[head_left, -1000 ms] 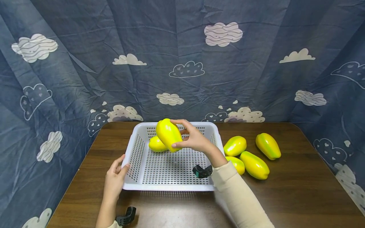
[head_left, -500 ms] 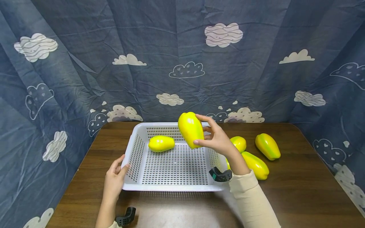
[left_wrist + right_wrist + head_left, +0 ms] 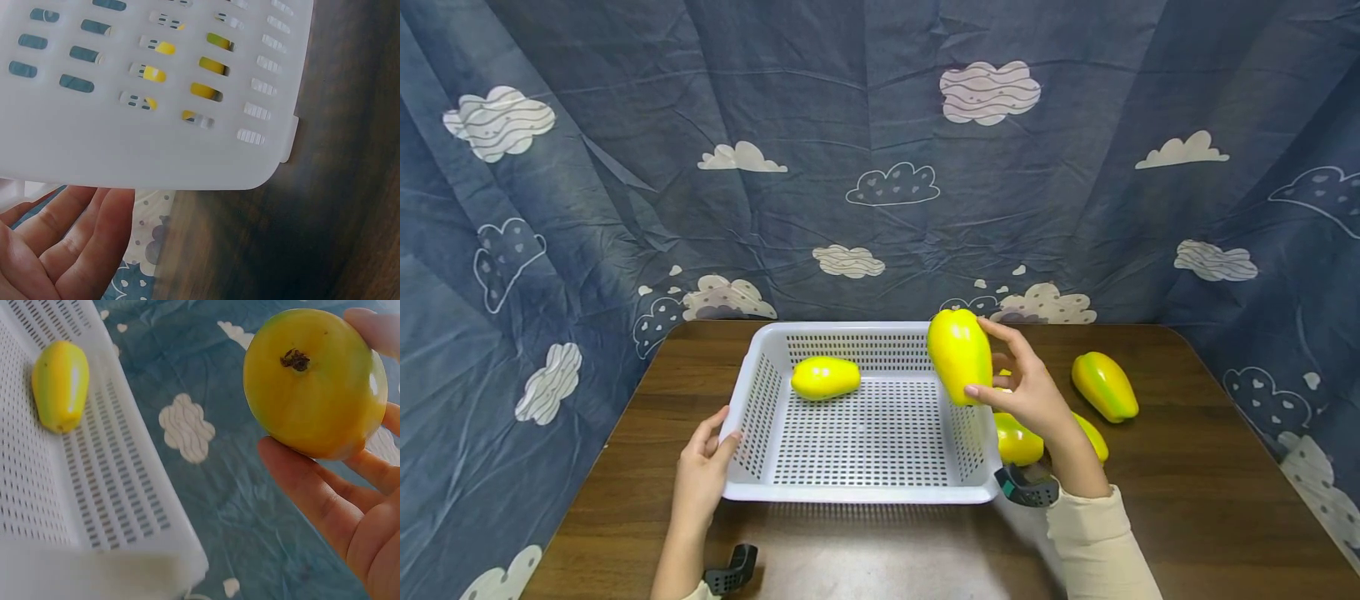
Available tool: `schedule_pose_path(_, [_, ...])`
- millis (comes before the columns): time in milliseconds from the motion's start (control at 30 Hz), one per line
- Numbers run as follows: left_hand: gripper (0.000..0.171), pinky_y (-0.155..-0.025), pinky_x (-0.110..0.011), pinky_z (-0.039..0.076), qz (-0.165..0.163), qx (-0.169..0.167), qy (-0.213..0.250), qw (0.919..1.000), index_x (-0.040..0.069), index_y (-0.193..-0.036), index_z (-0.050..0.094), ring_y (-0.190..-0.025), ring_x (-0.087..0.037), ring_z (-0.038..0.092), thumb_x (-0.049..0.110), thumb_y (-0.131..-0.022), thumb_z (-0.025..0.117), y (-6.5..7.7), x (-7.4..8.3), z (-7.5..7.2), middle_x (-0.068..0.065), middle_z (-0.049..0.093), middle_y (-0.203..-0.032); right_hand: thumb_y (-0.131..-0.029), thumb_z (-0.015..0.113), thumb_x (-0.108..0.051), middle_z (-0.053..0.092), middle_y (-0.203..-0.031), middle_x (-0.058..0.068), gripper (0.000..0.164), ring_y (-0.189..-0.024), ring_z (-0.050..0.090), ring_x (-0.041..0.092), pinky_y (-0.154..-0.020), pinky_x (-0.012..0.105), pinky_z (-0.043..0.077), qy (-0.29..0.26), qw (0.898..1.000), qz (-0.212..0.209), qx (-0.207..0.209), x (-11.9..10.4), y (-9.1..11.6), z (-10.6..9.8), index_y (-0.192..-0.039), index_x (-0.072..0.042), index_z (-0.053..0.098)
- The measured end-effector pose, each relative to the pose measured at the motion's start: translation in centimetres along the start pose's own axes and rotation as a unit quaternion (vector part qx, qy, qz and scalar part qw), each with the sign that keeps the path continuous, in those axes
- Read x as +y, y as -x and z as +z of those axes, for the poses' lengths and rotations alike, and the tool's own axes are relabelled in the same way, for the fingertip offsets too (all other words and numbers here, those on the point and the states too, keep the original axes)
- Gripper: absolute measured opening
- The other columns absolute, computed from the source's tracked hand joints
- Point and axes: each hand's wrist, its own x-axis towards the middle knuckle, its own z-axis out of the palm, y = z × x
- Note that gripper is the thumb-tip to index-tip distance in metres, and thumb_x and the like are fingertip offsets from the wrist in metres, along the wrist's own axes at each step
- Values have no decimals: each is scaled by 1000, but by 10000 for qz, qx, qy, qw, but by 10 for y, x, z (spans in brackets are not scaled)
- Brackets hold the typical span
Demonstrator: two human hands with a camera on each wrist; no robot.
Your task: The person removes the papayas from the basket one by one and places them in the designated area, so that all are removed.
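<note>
My right hand (image 3: 1032, 390) holds a yellow-green papaya (image 3: 958, 357) up at the right wall of a white perforated basket (image 3: 861, 493). Thumb and fingers grip it from the right. Its dark-spotted end faces the camera in the right wrist view, where the papaya (image 3: 312, 394) sits between thumb and fingertips. Another papaya (image 3: 825, 378) lies on the basket floor, toward the back left. At the basket's left rim, my left hand (image 3: 702, 467) grips the edge, thumb on top. Part of that hand (image 3: 75, 244) appears below the rim in the left wrist view.
Right of the basket, one papaya (image 3: 1105, 386) lies apart on the wooden table (image 3: 1210, 500). Closer in, another papaya (image 3: 1018, 439) touches or nearly touches the basket, and a papaya (image 3: 1092, 436) is partly hidden by my right wrist. A cloud-print curtain (image 3: 895, 242) hangs behind.
My right hand has carried the papaya rightward, from above the basket's middle to its right wall, dipping slightly lately. The papaya in the basket is fully uncovered. My left hand has stayed put.
</note>
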Motion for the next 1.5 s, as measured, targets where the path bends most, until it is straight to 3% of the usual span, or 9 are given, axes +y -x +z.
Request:
schedule_pose_path(167, [41,-58,-33,52,-29,-4,-36,10000,14,-130,46,-79,-29,63,12,-90,53,-2,-2,0,-26,61,-100,-73,72,0,28,-139,6,80,-105,49,37,-70,28,51,200,9984,404,337,3,14,-10,-139,-17,30])
schedule_pose_path(433, [41,-58,-33,52,-96,-29,-67,9999,16,-131,45,-81,-29,63,13,-90,52,-1,-2,-1,-26,60,-102,-74,70,3,31,-135,9,78,-97,54,12,-70,26,51,237,9970,408,609,15,35,-24,-139,-14,29])
schedule_pose_path(633, [41,-58,-32,52,-58,-16,-76,10000,15,-131,46,-80,-28,63,13,-90,53,-2,-3,-1,-25,61,-101,-72,67,10,31,-135,12,77,-96,54,8,-68,24,51,214,9957,422,800,25,52,-30,-138,-7,29])
schedule_pose_path(1500, [41,-57,-32,53,-34,3,-85,10000,15,-131,45,-82,-32,63,13,-90,53,-2,-4,-1,-25,61,-101,-75,63,13,26,-132,-1,75,-94,57,5,-58,34,53,-2,9921,1055,682,54,138,-23,-138,-5,26])
